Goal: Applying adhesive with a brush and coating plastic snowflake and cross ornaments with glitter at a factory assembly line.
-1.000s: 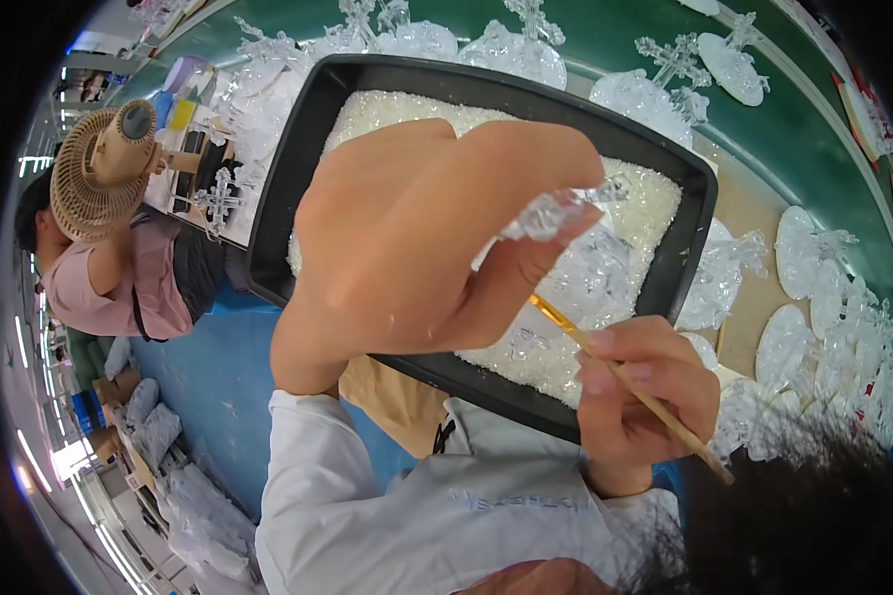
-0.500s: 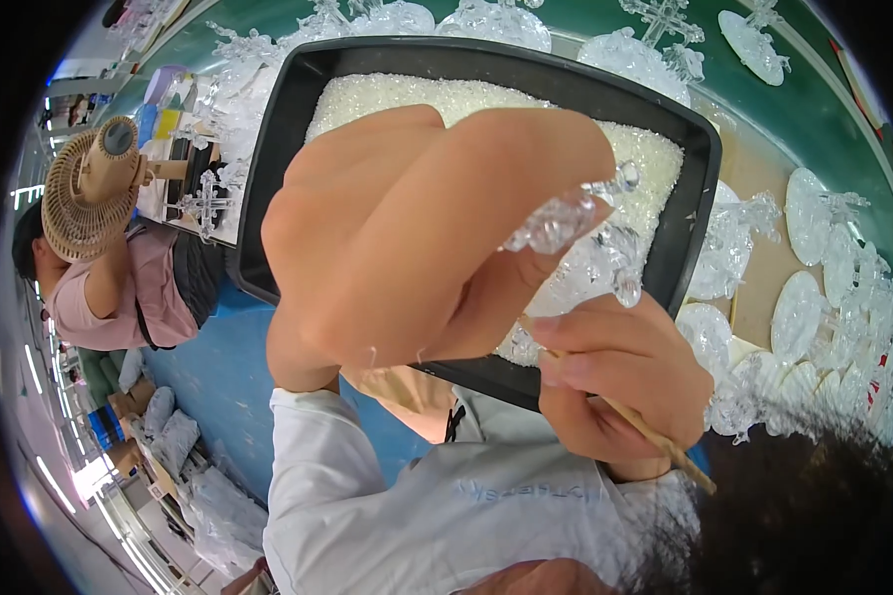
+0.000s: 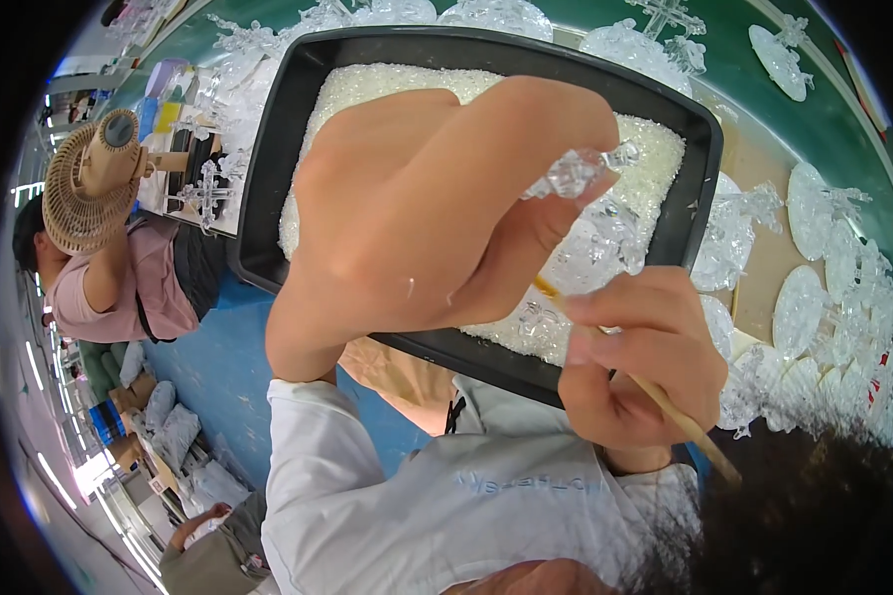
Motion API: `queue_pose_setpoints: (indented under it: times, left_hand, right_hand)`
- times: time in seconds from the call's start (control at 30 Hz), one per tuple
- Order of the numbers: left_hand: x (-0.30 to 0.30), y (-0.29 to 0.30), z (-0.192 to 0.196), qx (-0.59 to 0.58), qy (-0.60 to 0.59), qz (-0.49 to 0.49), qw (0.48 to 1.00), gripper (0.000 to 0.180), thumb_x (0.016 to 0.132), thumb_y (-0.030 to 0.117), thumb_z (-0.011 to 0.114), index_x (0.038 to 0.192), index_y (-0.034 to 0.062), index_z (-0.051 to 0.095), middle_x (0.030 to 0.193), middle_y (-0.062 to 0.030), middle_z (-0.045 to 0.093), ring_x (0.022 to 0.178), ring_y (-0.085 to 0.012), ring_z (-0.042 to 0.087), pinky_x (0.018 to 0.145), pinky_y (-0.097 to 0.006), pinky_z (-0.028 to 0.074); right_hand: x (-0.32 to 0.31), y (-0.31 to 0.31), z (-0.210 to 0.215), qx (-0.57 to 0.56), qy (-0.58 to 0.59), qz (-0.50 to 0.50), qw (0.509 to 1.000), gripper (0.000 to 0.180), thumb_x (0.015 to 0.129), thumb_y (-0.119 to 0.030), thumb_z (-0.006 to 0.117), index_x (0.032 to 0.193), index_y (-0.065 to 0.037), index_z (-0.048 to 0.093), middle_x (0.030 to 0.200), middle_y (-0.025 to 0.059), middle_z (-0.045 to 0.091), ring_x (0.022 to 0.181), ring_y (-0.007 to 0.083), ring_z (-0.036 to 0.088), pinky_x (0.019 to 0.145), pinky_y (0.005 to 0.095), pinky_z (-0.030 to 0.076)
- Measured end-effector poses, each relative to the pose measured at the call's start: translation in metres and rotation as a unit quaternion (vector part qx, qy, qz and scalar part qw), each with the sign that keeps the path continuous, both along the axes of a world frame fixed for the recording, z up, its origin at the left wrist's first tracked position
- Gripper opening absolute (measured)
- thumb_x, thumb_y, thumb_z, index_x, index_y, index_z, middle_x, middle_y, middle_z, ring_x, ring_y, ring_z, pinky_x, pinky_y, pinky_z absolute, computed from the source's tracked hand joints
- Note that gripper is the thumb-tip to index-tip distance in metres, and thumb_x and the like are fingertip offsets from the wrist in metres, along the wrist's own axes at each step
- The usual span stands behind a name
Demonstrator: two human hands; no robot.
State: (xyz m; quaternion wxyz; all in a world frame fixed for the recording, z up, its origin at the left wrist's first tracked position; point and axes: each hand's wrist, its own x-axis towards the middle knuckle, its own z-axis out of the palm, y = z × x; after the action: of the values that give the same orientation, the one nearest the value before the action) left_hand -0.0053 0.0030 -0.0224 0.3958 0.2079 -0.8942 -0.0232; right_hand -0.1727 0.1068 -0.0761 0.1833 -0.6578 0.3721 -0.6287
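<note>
Above the black tray (image 3: 417, 48), the left hand (image 3: 417, 208) is bent over with its back to the camera, its thumb and forefinger drawn together on a knobbly clear piece (image 3: 571, 176); how the other fingers curl underneath cannot be seen. A disc-like clear part (image 3: 590, 253) shows just below that grip, over the pale granules (image 3: 392, 84) filling the tray, but whether the two are joined is hidden by the hand. The right hand (image 3: 655, 347), close by at the tray's near right corner, is gathered into a pen-like pinch around a slim brush (image 3: 687, 424), whose wooden handle slants back toward the wearer; its tip is out of sight behind the left hand. The clear piece looks like hard, stiff plastic or glass, probably light enough for a fingertip hold, with smooth facets that could slip and thin projections that might snap or chip. The thicker stem seems the safest place to pinch, with the slender ends left unloaded. The brush, light and rigid along its handle, is best gripped low, near the metal collar, for control. More clear ornaments (image 3: 799, 312) with round bases stand and lie to the right of the tray.
</note>
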Motion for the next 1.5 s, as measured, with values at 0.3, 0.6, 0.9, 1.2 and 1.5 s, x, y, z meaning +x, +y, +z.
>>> queue_pose_setpoints:
  times: [0.3,0.6,0.9,1.2,1.5]
  left_hand:
    - [-0.003,0.003,0.001,0.006,-0.002,-0.007,1.000,0.016,0.077,0.004,0.079,0.087,-0.0033,0.069,0.078,-0.0088,0.071,0.060,-0.0146,0.065,0.054,-0.021,0.051]
    - [-0.005,0.005,0.002,0.023,0.000,0.000,1.000,0.013,0.076,0.004,0.079,0.083,-0.0016,0.070,0.077,-0.0073,0.071,0.059,-0.0145,0.066,0.053,-0.021,0.050]
    - [-0.003,0.003,0.000,0.007,-0.015,0.007,1.000,0.014,0.075,0.006,0.080,0.082,-0.0010,0.071,0.077,-0.0062,0.071,0.059,-0.0150,0.066,0.052,-0.021,0.050]
    - [-0.003,0.006,0.003,0.024,-0.021,0.023,0.999,0.016,0.079,0.007,0.079,0.087,-0.0021,0.069,0.078,-0.0055,0.072,0.057,-0.0090,0.064,0.050,-0.018,0.047]
    - [-0.004,0.006,0.003,0.032,-0.012,0.060,0.998,0.016,0.083,0.008,0.077,0.089,-0.0035,0.068,0.079,-0.0049,0.072,0.056,-0.0061,0.062,0.050,-0.017,0.047]
  right_hand:
    - [0.002,0.000,0.000,0.026,-0.008,0.004,1.000,0.031,0.065,0.014,0.066,0.088,-0.006,0.063,0.081,0.0159,0.069,0.059,0.0203,0.056,0.055,0.0276,0.038]
    - [0.001,-0.002,0.000,0.031,0.007,0.025,0.999,0.028,0.069,0.013,0.067,0.089,-0.006,0.062,0.081,0.0158,0.069,0.057,0.0202,0.057,0.055,0.0295,0.036]
    - [0.000,0.001,0.005,0.051,0.014,0.019,0.998,0.025,0.071,0.012,0.065,0.088,-0.005,0.060,0.079,0.0162,0.068,0.060,0.0203,0.056,0.057,0.0312,0.040]
    - [-0.002,0.002,0.001,0.034,0.003,0.019,0.999,0.023,0.073,0.009,0.063,0.092,-0.003,0.059,0.081,0.0168,0.067,0.062,0.0218,0.057,0.058,0.0313,0.042]
    - [-0.001,0.009,0.000,0.051,-0.012,-0.003,0.999,0.025,0.072,0.013,0.062,0.090,-0.003,0.060,0.085,0.0196,0.066,0.065,0.0219,0.063,0.057,0.0274,0.051]
